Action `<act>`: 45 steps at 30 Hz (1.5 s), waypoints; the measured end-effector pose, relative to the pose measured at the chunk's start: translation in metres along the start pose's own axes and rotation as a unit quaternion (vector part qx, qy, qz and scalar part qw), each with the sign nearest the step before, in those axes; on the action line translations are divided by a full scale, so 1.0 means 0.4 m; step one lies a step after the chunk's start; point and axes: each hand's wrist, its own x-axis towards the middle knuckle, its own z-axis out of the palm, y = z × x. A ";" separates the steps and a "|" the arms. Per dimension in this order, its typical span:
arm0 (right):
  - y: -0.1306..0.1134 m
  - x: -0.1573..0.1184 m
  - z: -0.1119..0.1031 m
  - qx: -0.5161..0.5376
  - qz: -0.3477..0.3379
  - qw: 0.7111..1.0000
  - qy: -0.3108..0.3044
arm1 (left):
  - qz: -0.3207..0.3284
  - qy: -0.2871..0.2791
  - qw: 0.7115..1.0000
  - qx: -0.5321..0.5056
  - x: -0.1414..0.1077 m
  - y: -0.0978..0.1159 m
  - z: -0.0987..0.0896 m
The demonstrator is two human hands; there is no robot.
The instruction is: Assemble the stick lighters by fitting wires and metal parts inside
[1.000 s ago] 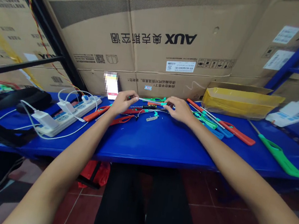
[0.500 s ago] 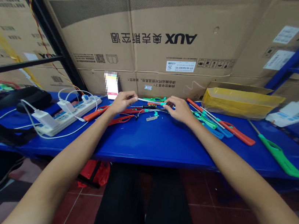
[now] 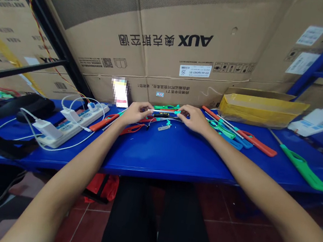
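My left hand (image 3: pixel 136 114) is closed, pinching one end of a slim lighter tube (image 3: pixel 164 112) that spans the gap between my hands. My right hand (image 3: pixel 191 117) closes on the other end, at a small teal collar (image 3: pixel 177 112). The tube is level and looks bluish; its ends are hidden by fingers. Under and behind it lie a green lighter part (image 3: pixel 163 107), a dark-handled tool (image 3: pixel 161 115) and red lighter shells. A small teal piece (image 3: pixel 168 123) and a grey part (image 3: pixel 163 128) lie just in front on the blue table (image 3: pixel 163 153).
To the right are red (image 3: pixel 256 144), blue and green (image 3: pixel 305 169) long-necked lighters, plus a yellow-taped box (image 3: pixel 263 111). A lit phone (image 3: pixel 121 93) leans on the cardboard (image 3: pixel 170 14). On the left are a power strip (image 3: pixel 73 126) with cables and another red lighter (image 3: pixel 108 120).
My left hand has shifted slightly right and down, closer to my right hand, so less tube shows between them. My right hand has barely moved.
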 end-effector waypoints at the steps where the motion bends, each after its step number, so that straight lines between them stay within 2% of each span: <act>1: 0.000 0.000 0.001 0.000 0.002 1.000 0.001 | -0.001 0.002 1.000 -0.001 0.000 0.000 0.002; 6: -0.002 0.000 0.003 0.003 0.006 1.000 0.001 | 0.003 0.022 1.000 -0.022 0.002 -0.002 0.001; 15: -0.009 -0.002 0.001 0.010 0.001 1.000 -0.001 | -0.016 0.010 0.999 -0.041 -0.001 -0.012 0.013; 21: -0.012 -0.002 0.003 0.013 -0.007 1.000 -0.010 | -0.018 0.031 0.999 -0.037 0.002 -0.028 0.018; 29: -0.008 -0.001 0.013 0.012 0.002 1.000 -0.008 | -0.012 0.014 1.000 0.007 0.000 -0.017 0.011; 45: -0.013 0.001 0.017 0.022 0.011 1.000 0.004 | -0.026 0.000 1.000 0.012 0.001 -0.008 0.012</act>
